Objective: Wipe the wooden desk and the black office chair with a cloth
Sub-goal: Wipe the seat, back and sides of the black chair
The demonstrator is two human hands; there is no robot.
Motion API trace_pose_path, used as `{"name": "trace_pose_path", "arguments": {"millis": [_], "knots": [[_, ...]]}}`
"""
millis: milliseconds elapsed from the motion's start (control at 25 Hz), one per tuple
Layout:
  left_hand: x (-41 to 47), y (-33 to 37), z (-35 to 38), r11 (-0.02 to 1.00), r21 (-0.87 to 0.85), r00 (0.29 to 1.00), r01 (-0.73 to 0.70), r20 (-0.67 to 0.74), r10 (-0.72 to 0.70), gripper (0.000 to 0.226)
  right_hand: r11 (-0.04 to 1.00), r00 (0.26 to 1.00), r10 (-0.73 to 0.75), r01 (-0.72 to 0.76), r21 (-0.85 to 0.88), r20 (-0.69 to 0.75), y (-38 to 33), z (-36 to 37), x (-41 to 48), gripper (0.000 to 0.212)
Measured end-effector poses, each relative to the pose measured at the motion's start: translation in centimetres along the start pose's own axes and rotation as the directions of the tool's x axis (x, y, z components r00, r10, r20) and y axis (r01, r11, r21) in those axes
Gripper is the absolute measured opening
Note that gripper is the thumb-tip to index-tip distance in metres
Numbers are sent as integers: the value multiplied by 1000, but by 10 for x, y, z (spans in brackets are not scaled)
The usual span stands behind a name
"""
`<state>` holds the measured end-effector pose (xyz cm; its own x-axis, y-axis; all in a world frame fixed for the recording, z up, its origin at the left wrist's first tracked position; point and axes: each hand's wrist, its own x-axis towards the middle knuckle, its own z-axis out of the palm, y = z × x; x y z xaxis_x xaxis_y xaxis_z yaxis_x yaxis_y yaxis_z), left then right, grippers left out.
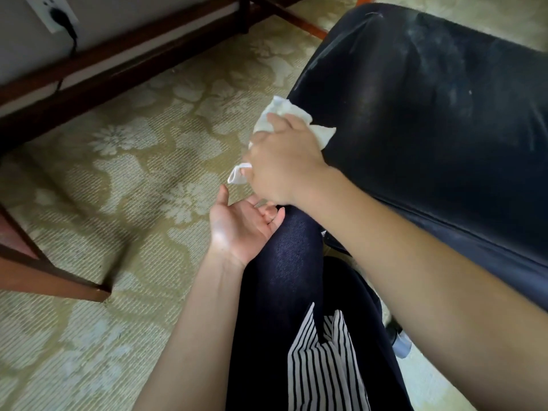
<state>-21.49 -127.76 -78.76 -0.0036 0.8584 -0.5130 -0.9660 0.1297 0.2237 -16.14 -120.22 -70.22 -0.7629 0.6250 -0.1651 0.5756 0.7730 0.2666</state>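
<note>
Evidently the chair was the part in hand: the right hand [281, 161] had its fingers curled round a bunched white cloth [292, 112] and pressed it against the front left edge of the black chair [430, 114], where the seat rolls down toward the floor. Gripping the cloth in a wad rather than flat probably gave firmer pressure on that rounded edge. Pale dusty smears showed across the upper part of the seat, so I judged much of the padding not yet wiped. The left hand [240, 223] hung apart from the cloth, palm up, fingers loose and spread, holding nothing; it rested just beside the person's dark trouser leg [287, 262], likely kept clear so the wiping arm could sweep freely. Of the wooden desk only a lower rail [118, 63] could be seen, running along the wall well away from both hands; its top was out of view, so whether it had been cleaned could not be told. A flowered carpet [133, 161] lay under everything, and a dark plug sat in a wall socket [49, 10] at the top left.
</note>
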Motion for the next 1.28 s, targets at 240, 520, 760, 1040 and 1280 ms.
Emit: {"name": "trace_pose_path", "arguments": {"millis": [240,520,760,1040,1280], "knots": [[-16,-10,6,993,121,998,-13,-59,21,74,975,949,-61,123,185,-309,6,23,-80,46],[-26,-28,-6,980,195,999,32,-38,-25,65,923,946,77,52,380,-316,26,34,-136,44],[-27,-45,-12,967,245,997,75,-53,-64,56,873,971,87,34,487,-223,48,20,-146,50],[-31,-57,-9,929,355,992,102,-109,-67,45,875,999,47,-31,484,-22,74,-8,-101,38],[-34,-54,-7,905,402,988,141,-112,-105,42,887,1000,8,1,461,-19,91,-3,-18,39]]}}
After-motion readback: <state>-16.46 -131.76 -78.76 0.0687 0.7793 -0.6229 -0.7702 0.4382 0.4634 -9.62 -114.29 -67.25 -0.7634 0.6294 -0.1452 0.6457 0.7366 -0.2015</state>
